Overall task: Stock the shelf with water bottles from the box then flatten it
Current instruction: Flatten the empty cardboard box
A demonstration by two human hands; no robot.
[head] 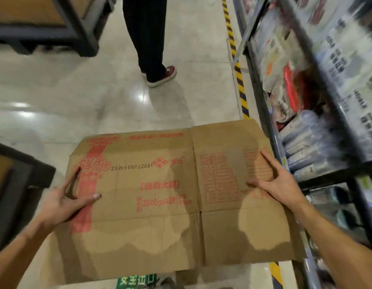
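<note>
The flattened cardboard box (pixel 160 195) stretches between both hands. The left hand (pixel 64 197) clamps its left edge, thumb on top. The right hand (pixel 279 184) holds the right edge, thumb and forefinger spread across the top. The shelf (pixel 327 176) stands just right of that hand.

1. You're in a shop aisle: on your right a dark metal shelf (pixel 331 175) rises in several tiers, crammed with plastic-wrapped packaged goods (pixel 293 94).
2. A small tag (pixel 284 162), too blurred to read, sits on the shelf's front edge.
3. The floor (pixel 97 90) is pale glossy tile, with yellow-and-black tape (pixel 239 80) along the shelf's foot.
4. Another person (pixel 151 38) stands farther up the aisle, and dark-framed stands (pixel 76 28) flank your left.
5. The flat carton (pixel 160 226) in front of you carries red trade print, a date stamp and a pack weight.
</note>
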